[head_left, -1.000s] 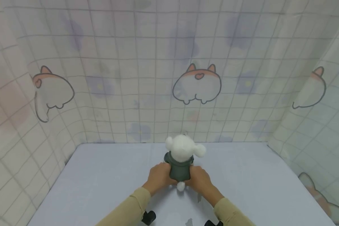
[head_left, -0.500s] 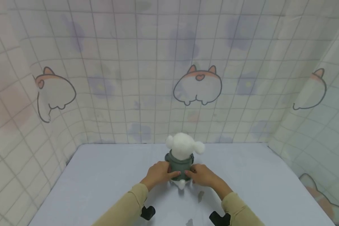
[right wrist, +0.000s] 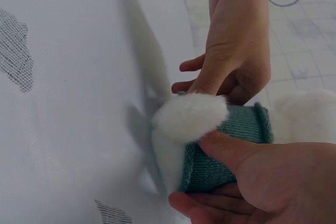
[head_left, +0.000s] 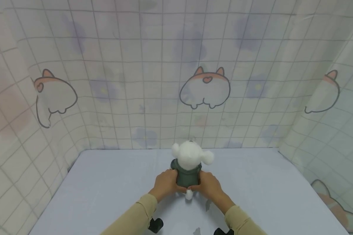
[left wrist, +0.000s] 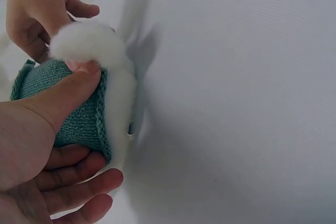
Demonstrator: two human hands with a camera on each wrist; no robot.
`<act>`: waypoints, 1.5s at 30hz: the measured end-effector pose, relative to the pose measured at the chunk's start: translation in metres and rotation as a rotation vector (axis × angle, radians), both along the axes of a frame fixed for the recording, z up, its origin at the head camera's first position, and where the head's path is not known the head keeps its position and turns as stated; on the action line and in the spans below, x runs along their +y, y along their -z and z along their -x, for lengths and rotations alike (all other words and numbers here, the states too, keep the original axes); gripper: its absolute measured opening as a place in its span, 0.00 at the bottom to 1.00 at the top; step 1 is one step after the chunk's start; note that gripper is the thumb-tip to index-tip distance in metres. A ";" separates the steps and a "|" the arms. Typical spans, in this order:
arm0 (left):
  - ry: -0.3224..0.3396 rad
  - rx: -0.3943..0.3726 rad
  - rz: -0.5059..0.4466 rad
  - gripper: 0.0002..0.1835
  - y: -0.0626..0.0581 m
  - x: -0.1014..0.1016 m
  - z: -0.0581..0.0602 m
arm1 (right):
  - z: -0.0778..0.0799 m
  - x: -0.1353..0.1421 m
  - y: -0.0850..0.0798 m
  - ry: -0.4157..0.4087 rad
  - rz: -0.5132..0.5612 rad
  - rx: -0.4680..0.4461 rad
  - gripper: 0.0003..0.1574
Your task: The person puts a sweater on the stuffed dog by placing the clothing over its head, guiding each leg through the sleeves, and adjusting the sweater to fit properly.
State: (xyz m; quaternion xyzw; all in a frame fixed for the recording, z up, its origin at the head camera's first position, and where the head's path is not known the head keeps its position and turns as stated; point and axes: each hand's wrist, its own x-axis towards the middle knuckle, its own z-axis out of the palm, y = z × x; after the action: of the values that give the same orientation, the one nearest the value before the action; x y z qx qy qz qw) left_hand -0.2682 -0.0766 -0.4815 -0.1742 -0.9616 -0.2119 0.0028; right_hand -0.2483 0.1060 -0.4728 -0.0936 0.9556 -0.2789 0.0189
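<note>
A white plush toy point(head_left: 189, 155) in a green knitted sweater point(head_left: 187, 176) stands on the table with its back to me. My left hand point(head_left: 166, 183) grips its left side and my right hand point(head_left: 209, 186) its right side. Both thumbs bend round to the back, their tips almost meeting at the sweater's hem, just above the fluffy round tail point(head_left: 189, 195). In the left wrist view the thumb point(left wrist: 73, 90) presses on the knit while the fingers curl beneath. The right wrist view shows the right thumb point(right wrist: 226, 148) beside the tail point(right wrist: 191, 116). The toy's front is hidden.
A white cloth covers the table point(head_left: 114, 182). Grey patches point(head_left: 197, 231) mark it near the front. Behind and at both sides hangs a checked curtain point(head_left: 161, 81) with cartoon animal prints. Black wrist pieces point(head_left: 156, 225) show below the sleeves.
Half a second ago the thumbs lay higher on the sweater's back and farther apart. They have moved down to the hem and closer together. The toy's head now sits slightly lower in the head view.
</note>
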 end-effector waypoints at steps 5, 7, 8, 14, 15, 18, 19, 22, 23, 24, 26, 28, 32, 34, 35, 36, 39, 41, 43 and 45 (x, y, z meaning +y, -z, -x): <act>0.008 -0.007 -0.008 0.35 0.001 -0.002 0.001 | -0.001 0.001 0.001 0.021 0.000 0.013 0.30; 0.015 -0.014 -0.029 0.32 0.001 -0.005 0.001 | -0.001 0.002 0.000 0.034 0.012 0.015 0.30; 0.015 -0.015 -0.034 0.31 0.000 -0.007 0.001 | -0.001 0.003 -0.001 0.041 0.026 0.019 0.30; -0.018 -0.009 -0.095 0.29 -0.011 -0.013 -0.001 | 0.000 0.000 -0.004 0.089 0.127 0.050 0.36; -0.017 -0.024 -0.112 0.29 -0.012 -0.014 0.000 | 0.000 0.000 -0.003 0.092 0.143 0.046 0.38; 0.013 -0.084 -0.169 0.29 -0.009 -0.014 0.001 | -0.001 -0.003 -0.003 0.112 0.180 0.012 0.39; 0.028 -0.098 -0.192 0.28 -0.008 -0.014 0.001 | -0.001 -0.004 -0.002 0.112 0.190 0.002 0.39; 0.069 -0.121 -0.256 0.24 -0.005 -0.014 0.002 | -0.001 -0.006 -0.004 0.114 0.212 -0.031 0.40; 0.083 -0.130 -0.281 0.23 -0.005 -0.014 0.002 | -0.001 -0.006 -0.006 0.108 0.216 -0.034 0.41; 0.094 -0.143 -0.304 0.21 -0.004 -0.013 0.001 | -0.001 -0.005 -0.007 0.106 0.222 -0.038 0.42; 0.119 -0.184 -0.353 0.20 -0.003 -0.012 0.001 | 0.000 -0.002 -0.009 0.102 0.218 -0.038 0.44; 0.153 -0.229 -0.390 0.19 -0.002 -0.009 0.000 | 0.001 0.002 -0.010 0.091 0.216 -0.027 0.46; 0.258 -0.321 -0.424 0.21 -0.001 -0.003 -0.003 | 0.005 0.011 -0.007 0.075 0.223 0.006 0.49; 0.313 -0.361 -0.420 0.23 0.000 -0.002 -0.004 | 0.007 0.015 -0.005 0.070 0.227 0.023 0.50; 0.334 -0.382 -0.415 0.25 0.000 -0.002 -0.004 | 0.008 0.016 -0.005 0.072 0.223 0.027 0.51; 0.355 -0.398 -0.409 0.26 0.000 -0.002 -0.004 | 0.008 0.017 -0.004 0.078 0.220 0.030 0.51; 0.390 -0.430 -0.397 0.26 0.000 -0.003 -0.004 | 0.010 0.019 -0.002 0.094 0.212 0.036 0.51; 0.399 -0.429 -0.392 0.23 0.000 -0.003 -0.005 | 0.011 0.019 -0.001 0.106 0.211 0.042 0.51; 0.404 -0.403 -0.389 0.20 0.000 -0.004 -0.004 | 0.013 0.018 0.001 0.116 0.209 0.056 0.50; 0.403 -0.364 -0.386 0.17 -0.002 -0.004 -0.004 | 0.014 0.017 0.003 0.130 0.183 0.071 0.49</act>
State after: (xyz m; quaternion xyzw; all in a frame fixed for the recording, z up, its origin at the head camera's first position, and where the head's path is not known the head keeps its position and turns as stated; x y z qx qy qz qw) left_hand -0.2639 -0.0808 -0.4800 -0.3165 -0.8346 -0.4140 -0.1783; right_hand -0.2624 0.1227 -0.4758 -0.0428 0.9303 -0.3619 -0.0418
